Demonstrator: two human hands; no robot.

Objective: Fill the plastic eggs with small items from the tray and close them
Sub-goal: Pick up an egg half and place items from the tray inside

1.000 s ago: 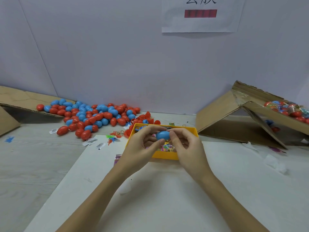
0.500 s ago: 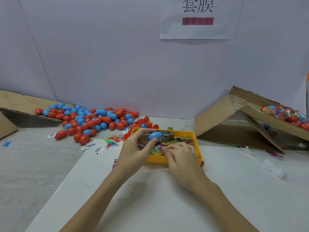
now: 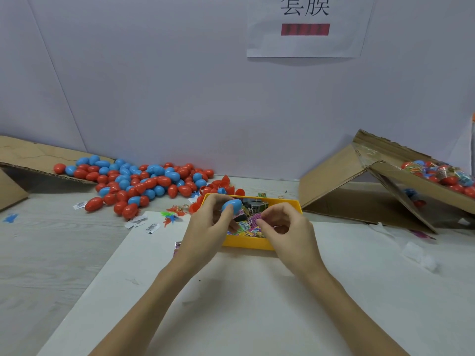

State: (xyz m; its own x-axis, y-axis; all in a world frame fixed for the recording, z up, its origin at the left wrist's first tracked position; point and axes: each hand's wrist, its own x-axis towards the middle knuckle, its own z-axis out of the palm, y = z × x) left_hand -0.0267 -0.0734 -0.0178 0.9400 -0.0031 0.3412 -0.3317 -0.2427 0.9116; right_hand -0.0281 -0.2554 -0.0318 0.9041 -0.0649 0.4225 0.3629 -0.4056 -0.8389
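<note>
We held the blue egg (image 3: 232, 205) in our left hand (image 3: 208, 228), pinched between thumb and fingers above the left end of the yellow tray (image 3: 295, 202). Its long axis lay roughly left to right and tilted a little, though we could not tell which end was the narrow one. Our right hand (image 3: 286, 227) hovered just beside it over the small items (image 3: 248, 226) in the tray, fingers curled toward the thumb; whether it pinched anything we could not tell. The egg lay up and to the left of that hand, so we judged the left hand should steady the egg.
</note>
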